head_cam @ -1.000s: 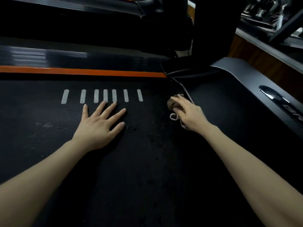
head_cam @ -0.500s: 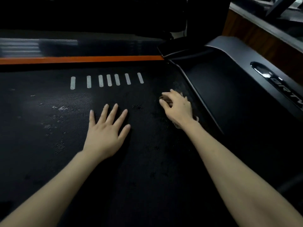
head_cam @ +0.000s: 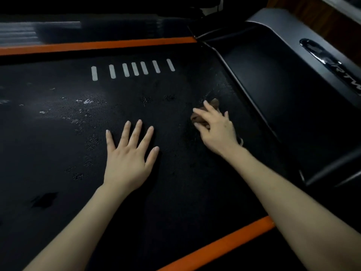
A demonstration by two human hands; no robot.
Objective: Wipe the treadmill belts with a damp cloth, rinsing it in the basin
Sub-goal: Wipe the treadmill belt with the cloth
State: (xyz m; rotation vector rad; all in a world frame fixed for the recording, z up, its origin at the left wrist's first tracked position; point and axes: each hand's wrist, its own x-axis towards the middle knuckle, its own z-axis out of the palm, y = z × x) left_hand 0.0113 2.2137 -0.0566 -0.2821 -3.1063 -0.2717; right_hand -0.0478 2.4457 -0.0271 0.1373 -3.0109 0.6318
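Right hand [head_cam: 216, 130] grips small bunched brown cloth [head_cam: 214, 103] pressed on black textured treadmill belt [head_cam: 175, 192], left hand [head_cam: 127, 159] flat, fingers spread, just beside; best: firm, even, overlapping strokes toward pale smears [head_cam: 84, 106] beyond left hand.

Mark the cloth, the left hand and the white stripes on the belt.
cloth [head_cam: 214, 103]: head view, brown corner at its top.
left hand [head_cam: 127, 159]: head view, back of the hand.
white stripes [head_cam: 135, 69]: head view, the middle stripe.
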